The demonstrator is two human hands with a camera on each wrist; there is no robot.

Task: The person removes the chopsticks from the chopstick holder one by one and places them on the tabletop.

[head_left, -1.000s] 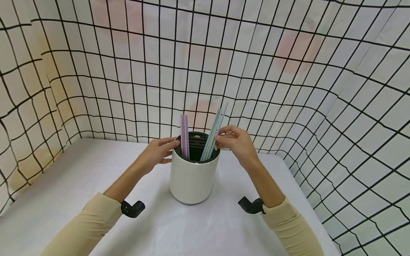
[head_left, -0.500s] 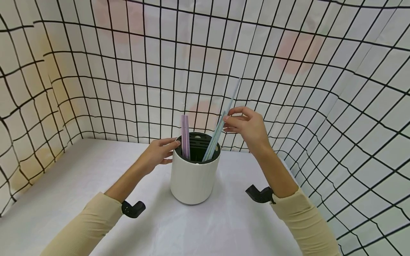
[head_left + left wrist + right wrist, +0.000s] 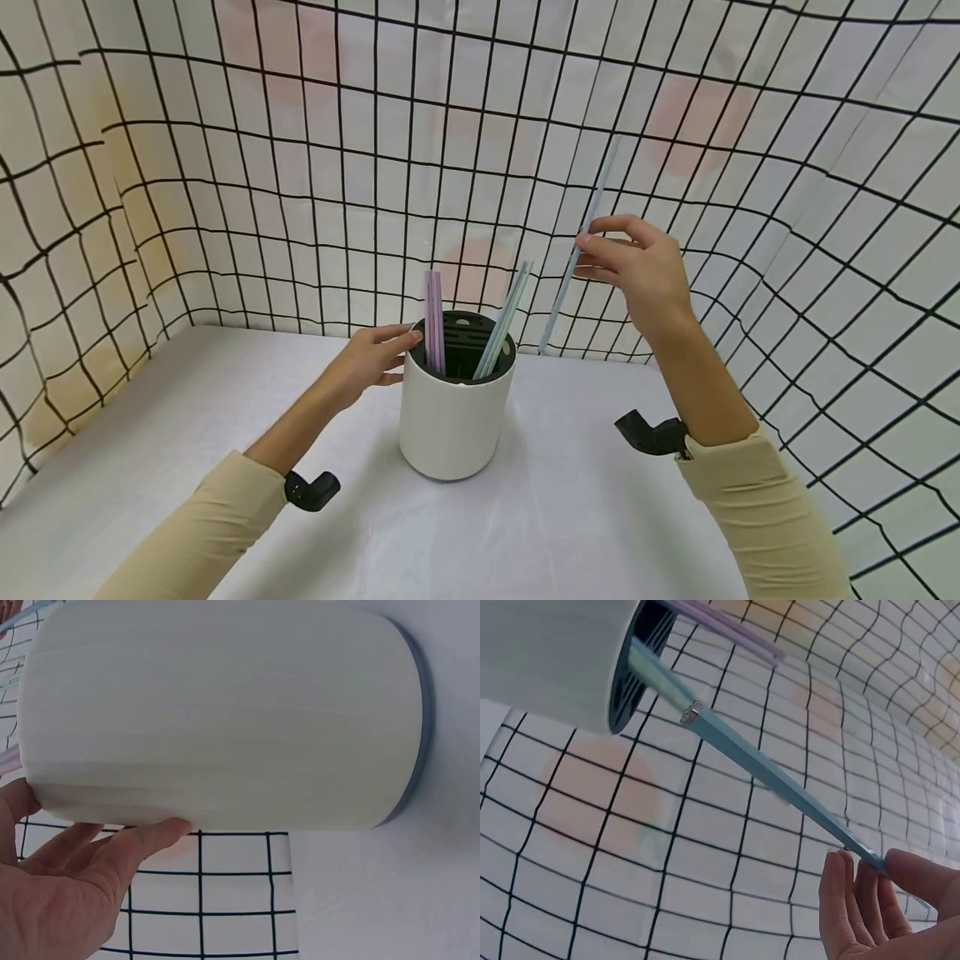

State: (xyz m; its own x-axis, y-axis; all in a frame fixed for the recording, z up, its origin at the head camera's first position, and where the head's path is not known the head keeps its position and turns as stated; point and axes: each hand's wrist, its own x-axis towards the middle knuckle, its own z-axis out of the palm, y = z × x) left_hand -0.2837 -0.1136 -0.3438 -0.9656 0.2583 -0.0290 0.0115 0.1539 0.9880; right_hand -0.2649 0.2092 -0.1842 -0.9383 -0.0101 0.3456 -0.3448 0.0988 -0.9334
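A white cylindrical utensil holder (image 3: 450, 433) with a black slotted insert stands upright on the table. My left hand (image 3: 367, 354) rests on its left side, thumb at the rim; in the left wrist view the extended fingers (image 3: 161, 834) touch the outer wall. My right hand (image 3: 637, 258) pinches a light blue chopstick (image 3: 561, 296) between thumb and fingertips, right of the holder. The chopstick is tilted and apart from the holder; in the right wrist view it has a silver band near its thicker end. Pale green-blue chopsticks (image 3: 504, 321) lean right inside the holder; purple ones (image 3: 433, 317) stand at its left.
A white sheet covers the table (image 3: 442, 542). Black wire mesh (image 3: 345, 208) with white cloth behind it rises at the back and both sides. A black wrist camera mount is on each forearm.
My right hand has drawn one light blue chopstick out of the holder, moving up and right with it. The other chopsticks stay in the holder, and my left hand stays at its side.
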